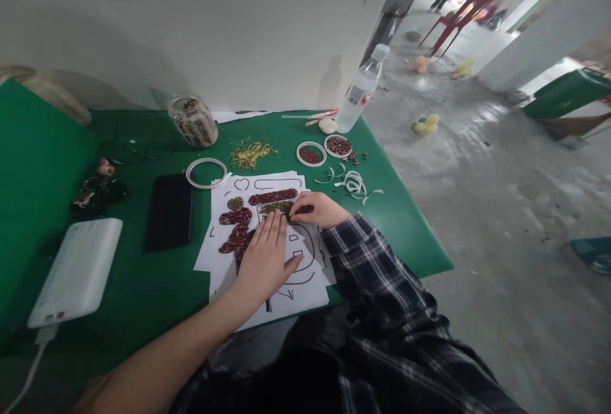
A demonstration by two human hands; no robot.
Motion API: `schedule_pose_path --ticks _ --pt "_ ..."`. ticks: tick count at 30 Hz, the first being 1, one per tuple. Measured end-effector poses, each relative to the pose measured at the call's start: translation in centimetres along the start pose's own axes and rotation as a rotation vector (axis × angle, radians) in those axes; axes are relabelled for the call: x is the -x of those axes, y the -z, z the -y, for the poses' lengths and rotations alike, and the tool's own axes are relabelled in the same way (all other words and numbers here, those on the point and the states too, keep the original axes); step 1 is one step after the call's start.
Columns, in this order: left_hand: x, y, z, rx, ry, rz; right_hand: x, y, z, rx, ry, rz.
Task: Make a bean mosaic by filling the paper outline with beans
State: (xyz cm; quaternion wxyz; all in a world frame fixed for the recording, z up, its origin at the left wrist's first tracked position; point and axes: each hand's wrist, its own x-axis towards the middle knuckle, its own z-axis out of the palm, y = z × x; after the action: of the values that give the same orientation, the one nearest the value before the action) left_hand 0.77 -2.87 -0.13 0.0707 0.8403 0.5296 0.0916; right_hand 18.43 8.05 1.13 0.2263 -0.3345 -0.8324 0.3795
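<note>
My left hand (265, 261) lies flat on a white sheet (305, 293) with black line drawings, its fingers stretched out. Dark red beans (235, 239) cover shapes left of it, and a long bar of red beans (272, 197) lies above. Green beans (272, 208) fill part of a box just beyond my left fingertips. My right hand (317, 209) rests at that box's right end, thumb and forefinger pinched together; what is between them is too small to make out.
Beyond the sheet are two lids of beans (311, 154), (338, 146), yellow-green bits (251, 155), a white ring (206, 173), a jar (193, 122) and a bottle (360, 92). Peeled strips (354, 185) lie right. A phone (169, 212) and power bank (79, 271) lie left.
</note>
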Motion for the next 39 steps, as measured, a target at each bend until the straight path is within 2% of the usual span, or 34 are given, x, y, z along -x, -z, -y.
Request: schedule_pose_path --ticks 6,15,24,30,32,36,39 --pt "0.0 0.1 0.0 -0.031 0.016 0.007 0.0 -0.1 0.0 0.04 0.023 0.049" --pt "0.1 0.7 -0.4 -0.037 0.091 -0.017 0.4 0.8 -0.4 -0.009 -0.078 0.041" --pt "0.3 0.3 -0.2 -0.025 0.084 -0.062 0.2 0.0 0.4 0.079 0.04 0.099" --pt "0.3 0.4 -0.4 -0.031 0.082 -0.053 0.2 0.0 0.3 0.086 0.031 0.114" --pt "0.3 0.5 -0.4 -0.045 0.088 -0.045 0.5 0.6 0.4 0.06 0.01 0.081" --pt "0.4 0.4 -0.4 -0.065 0.093 -0.045 1.0 2.1 0.6 0.061 -0.086 -0.071" --pt "0.4 0.6 -0.5 -0.061 0.075 -0.053 1.3 2.6 0.5 0.095 -0.167 -0.121"
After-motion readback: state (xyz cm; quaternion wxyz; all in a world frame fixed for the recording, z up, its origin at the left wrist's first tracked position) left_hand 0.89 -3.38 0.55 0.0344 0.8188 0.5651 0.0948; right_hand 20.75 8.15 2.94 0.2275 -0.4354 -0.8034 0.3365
